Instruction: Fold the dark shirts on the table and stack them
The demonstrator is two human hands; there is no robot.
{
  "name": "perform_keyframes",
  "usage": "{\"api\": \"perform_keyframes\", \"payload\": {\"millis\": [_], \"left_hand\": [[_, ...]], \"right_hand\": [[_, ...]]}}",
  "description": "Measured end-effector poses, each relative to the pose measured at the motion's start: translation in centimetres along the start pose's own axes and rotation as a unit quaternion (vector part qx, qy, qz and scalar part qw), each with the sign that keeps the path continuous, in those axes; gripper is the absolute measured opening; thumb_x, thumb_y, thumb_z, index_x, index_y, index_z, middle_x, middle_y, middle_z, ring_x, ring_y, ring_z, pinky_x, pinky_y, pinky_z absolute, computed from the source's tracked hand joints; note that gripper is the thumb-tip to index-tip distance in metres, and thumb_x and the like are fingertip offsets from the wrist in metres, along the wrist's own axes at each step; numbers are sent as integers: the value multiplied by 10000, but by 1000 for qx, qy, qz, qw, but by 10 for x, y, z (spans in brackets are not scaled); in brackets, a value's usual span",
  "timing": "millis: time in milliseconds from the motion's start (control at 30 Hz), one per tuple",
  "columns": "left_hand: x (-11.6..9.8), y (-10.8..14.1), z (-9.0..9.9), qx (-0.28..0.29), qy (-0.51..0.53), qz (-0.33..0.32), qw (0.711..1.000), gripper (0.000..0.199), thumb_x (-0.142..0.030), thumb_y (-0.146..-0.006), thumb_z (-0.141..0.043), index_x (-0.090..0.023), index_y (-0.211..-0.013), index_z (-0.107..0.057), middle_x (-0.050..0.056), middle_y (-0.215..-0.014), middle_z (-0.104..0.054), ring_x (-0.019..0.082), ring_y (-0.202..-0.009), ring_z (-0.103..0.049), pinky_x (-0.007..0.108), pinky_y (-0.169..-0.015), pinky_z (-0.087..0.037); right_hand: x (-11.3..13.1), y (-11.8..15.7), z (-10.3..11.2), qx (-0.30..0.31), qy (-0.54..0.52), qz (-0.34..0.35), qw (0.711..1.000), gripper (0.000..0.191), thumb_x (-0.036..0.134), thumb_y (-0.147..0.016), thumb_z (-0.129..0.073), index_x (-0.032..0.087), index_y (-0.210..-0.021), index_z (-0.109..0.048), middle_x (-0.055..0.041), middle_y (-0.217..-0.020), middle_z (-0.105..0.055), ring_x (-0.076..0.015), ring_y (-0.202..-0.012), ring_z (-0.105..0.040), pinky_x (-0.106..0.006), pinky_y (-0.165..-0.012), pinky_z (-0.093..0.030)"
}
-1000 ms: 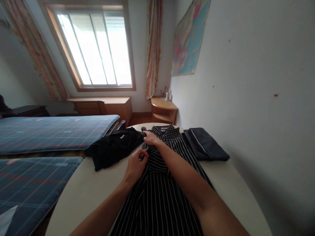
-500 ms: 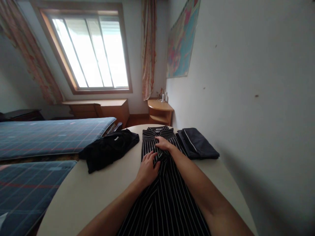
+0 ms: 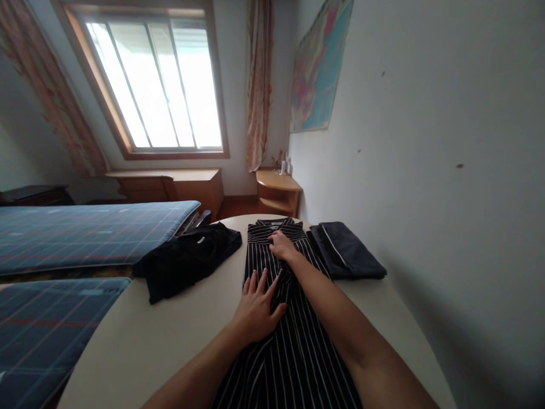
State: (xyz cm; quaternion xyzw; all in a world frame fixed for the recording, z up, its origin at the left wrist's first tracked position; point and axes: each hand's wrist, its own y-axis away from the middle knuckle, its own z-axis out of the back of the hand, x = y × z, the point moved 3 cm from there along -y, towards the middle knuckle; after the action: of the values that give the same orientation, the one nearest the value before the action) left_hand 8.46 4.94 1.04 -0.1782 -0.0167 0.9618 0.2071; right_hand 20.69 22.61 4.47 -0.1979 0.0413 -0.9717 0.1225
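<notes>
A black dress [image 3: 298, 335] with thin white stripes lies lengthwise down the table, its collar at the far end and a bunched, gathered spot near its middle. My left hand [image 3: 258, 309] rests flat on the dress beside that spot, fingers spread. Farther up, just below the collar, my right hand [image 3: 281, 245] has its fingers drawn together on the front of the dress; the fabric between them is mostly hidden. My right forearm crosses over the dress's right side.
Crumpled black clothing [image 3: 191, 258] lies on the round pale table [image 3: 140, 335] to the left. Folded dark trousers [image 3: 347, 250] lie at the right, near the wall [image 3: 447, 227]. Plaid mattresses [image 3: 97, 233] stand to the left, and a corner shelf [image 3: 279, 180] is beyond the table.
My left hand has slid slightly toward me along the dress and its fingers have spread wider. My right hand stays near the collar, with its fingers closer together.
</notes>
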Motion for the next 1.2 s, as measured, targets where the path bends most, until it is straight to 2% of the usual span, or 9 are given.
{"api": "perform_keyframes", "payload": {"millis": [200,367,567,633,700,833,933,1000,1200], "left_hand": [[20,-13,3,-5,11,-20,1000,714,-614,-928,-444,-283,-1549,-332,91,-1649,-180,416,-1503,-66,589,-1179,-152],[35,-34,6,-5,4,-12,1000,711,-609,-917,-464,-243,-1522,-394,122,-1642,-194,423,-1501,-76,578,-1180,-133],[49,-61,8,-7,-8,-7,1000,708,-603,-914,-466,-212,-1503,-422,135,-1634,-216,409,-1501,-96,561,-1183,-145],[52,-65,11,-10,13,-12,1000,693,-604,-913,-467,-200,-1475,-458,126,-1623,-256,392,-1501,-125,530,-1188,-169],[55,-63,15,-18,53,-19,998,642,-574,-930,-446,-166,-1420,-518,137,-1581,-354,359,-1488,-220,489,-1186,-215],[59,-36,32,-58,142,-28,988,504,-454,-894,-527,-166,-1297,-614,148,-1358,-612,298,-1312,-519,406,-1124,-350],[61,-1,48,-62,166,-10,984,522,-432,-830,-613,-201,-1298,-609,128,-1254,-676,299,-1183,-609,383,-1041,-422],[65,23,56,-49,154,34,986,576,-460,-835,-598,-191,-1343,-567,115,-1102,-723,290,-1023,-674,368,-915,-479],[83,77,64,16,166,86,982,597,-473,-781,-636,-167,-1287,-561,19,-743,-682,213,-656,-638,274,-588,-433]], "right_hand": [[-8,12,15,-4,23,-23,999,379,281,-933,-511,172,-1264,-661,-148,-1412,-524,-286,-1266,-520,-387,-1103,-365],[-11,46,24,31,42,-53,997,564,498,-966,-441,115,-1361,-565,-218,-1403,-535,-348,-1317,-476,-467,-1101,-348],[-11,88,5,80,9,-89,993,727,633,-968,-316,176,-1534,-347,-152,-1586,-335,-363,-1467,-258,-634,-1154,-154],[-15,97,-5,81,3,-85,993,729,618,-978,-301,181,-1562,-282,-124,-1628,-240,-351,-1505,-145,-635,-1168,-79],[-19,102,-10,48,5,-63,997,700,578,-994,-297,173,-1564,-278,-101,-1636,-223,-317,-1519,-95,-572,-1196,-45],[-23,109,-9,-1,-14,-32,999,638,502,-1022,-269,128,-1533,-347,-105,-1601,-320,-253,-1502,-205,-443,-1218,-103],[-22,123,-5,41,-15,-49,998,662,511,-1021,-264,110,-1546,-311,-125,-1620,-262,-264,-1506,-191,-466,-1216,-101],[-17,137,-3,77,-8,-49,996,695,548,-1006,-287,128,-1560,-281,-125,-1632,-221,-284,-1513,-158,-504,-1211,-93],[-3,182,1,154,25,6,988,773,593,-933,-454,181,-1566,-285,-119,-1647,-165,-349,-1519,-65,-585,-1195,-69]]}}
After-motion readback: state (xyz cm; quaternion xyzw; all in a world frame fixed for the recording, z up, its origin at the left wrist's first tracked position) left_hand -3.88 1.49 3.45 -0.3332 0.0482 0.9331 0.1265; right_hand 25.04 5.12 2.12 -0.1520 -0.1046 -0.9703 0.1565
